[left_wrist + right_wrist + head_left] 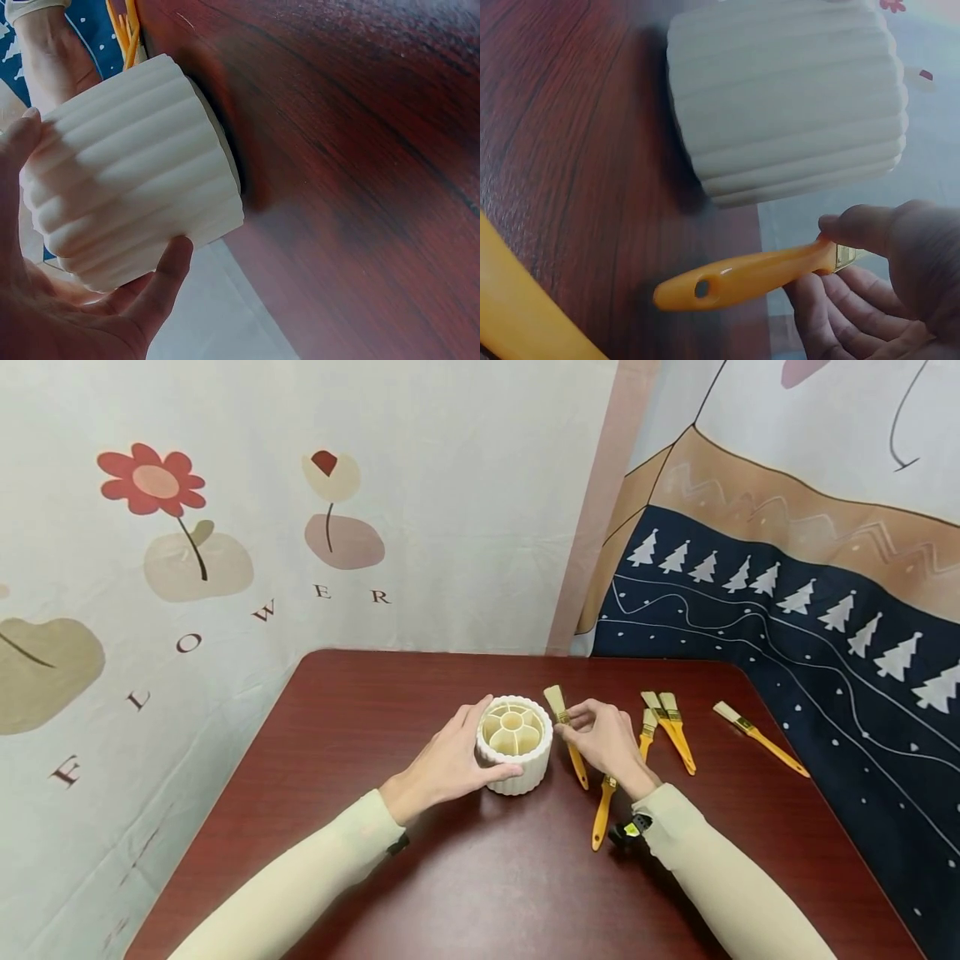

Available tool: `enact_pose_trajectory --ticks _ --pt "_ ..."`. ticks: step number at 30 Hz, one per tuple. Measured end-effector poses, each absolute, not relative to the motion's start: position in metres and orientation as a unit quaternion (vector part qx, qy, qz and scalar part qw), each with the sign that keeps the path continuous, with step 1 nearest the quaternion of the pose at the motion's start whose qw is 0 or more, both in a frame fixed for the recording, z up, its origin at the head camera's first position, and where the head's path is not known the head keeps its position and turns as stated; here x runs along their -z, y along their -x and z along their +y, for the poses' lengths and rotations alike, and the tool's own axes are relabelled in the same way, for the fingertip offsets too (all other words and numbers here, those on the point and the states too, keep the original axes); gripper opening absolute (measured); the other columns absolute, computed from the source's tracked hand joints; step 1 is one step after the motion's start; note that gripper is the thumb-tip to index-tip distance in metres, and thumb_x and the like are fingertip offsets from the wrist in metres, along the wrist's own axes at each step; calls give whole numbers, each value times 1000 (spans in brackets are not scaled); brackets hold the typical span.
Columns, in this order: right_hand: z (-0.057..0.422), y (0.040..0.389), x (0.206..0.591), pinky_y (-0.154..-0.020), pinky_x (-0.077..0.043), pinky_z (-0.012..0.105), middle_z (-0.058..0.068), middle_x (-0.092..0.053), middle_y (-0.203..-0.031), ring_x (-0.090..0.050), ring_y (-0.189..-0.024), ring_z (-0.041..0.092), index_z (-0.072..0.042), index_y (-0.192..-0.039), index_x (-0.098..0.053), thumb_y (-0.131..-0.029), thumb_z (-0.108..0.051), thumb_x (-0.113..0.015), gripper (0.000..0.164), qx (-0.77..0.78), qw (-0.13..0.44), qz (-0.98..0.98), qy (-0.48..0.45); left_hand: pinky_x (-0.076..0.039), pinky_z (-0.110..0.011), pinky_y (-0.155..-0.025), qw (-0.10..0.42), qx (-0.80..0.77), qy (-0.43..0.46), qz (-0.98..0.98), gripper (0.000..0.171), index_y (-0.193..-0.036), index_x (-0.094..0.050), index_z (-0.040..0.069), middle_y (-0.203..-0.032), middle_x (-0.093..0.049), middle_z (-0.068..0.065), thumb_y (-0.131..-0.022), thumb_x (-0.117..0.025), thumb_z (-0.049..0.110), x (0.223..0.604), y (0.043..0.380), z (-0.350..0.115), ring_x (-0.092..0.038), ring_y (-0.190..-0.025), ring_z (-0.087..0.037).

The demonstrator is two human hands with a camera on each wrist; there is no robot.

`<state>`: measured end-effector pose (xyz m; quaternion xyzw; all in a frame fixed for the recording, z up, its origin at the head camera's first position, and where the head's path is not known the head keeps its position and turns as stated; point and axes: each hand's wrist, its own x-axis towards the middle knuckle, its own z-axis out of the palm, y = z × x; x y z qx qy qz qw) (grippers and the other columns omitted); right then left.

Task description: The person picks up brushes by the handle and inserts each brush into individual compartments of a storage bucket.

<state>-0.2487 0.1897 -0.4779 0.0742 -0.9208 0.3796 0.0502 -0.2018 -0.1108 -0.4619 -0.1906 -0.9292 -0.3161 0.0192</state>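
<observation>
A white ribbed round holder (528, 768) with petal-shaped compartments stands on the table; no brush shows in its compartments. My left hand (450, 756) holds it from the left, thumb across the front and fingers around the far side; the left wrist view shows fingertips pressed on the ribbed wall (142, 165). Just right of the holder, my right hand (603, 739) pinches a paintbrush (577, 768) near its metal band. Its pale bristles point up and away, and its yellow handle (742, 277) slants down toward the table, apart from the holder.
Several more yellow-handled brushes lie to the right: one (602, 818) near my right wrist, a crossed cluster (678, 735) beyond the hand, and a lone one (765, 743) by the right edge. The dark red table (360, 710) meets printed cloth hangings at its back.
</observation>
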Motion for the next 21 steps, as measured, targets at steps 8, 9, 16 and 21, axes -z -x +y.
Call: enact_pose_trajectory --ticks 8,9,16,21 --pt "190 243 469 -87 -73 50 14 -89 -110 -87 -96 31 -8 -123 -82 -99 -32 -97 38 -404 86 -907 -82 -57 -59 -126 10 329 192 -925 129 -186 -27 19 -175 -53 -13 -90 -91 76 461 201 -113 -65 -154 -34" --pt "191 243 468 -87 -74 50 14 -89 -110 -87 -97 31 -9 -123 -82 -98 -32 -98 38 -406 86 -906 -81 -57 -59 -126 9 331 191 -924 129 -186 -27 19 -176 -53 -13 -90 -91 76 461 201 -113 -65 -154 -33" --pt "194 241 464 -87 -73 47 13 -89 -111 -87 -98 30 -10 -124 -82 -96 -34 -100 41 -421 89 -899 -81 -57 -58 -126 18 331 193 -924 121 -183 -34 21 -175 -54 -8 -90 -90 74 459 202 -115 -64 -155 -31" --pt "196 239 462 -86 -71 40 12 -88 -112 -86 -100 30 -11 -130 -81 -98 -35 -98 44 -429 94 -895 -82 -59 -58 -124 22 327 198 -924 118 -181 -39 17 -173 -56 -9 -91 -91 72 459 203 -115 -64 -154 -32"
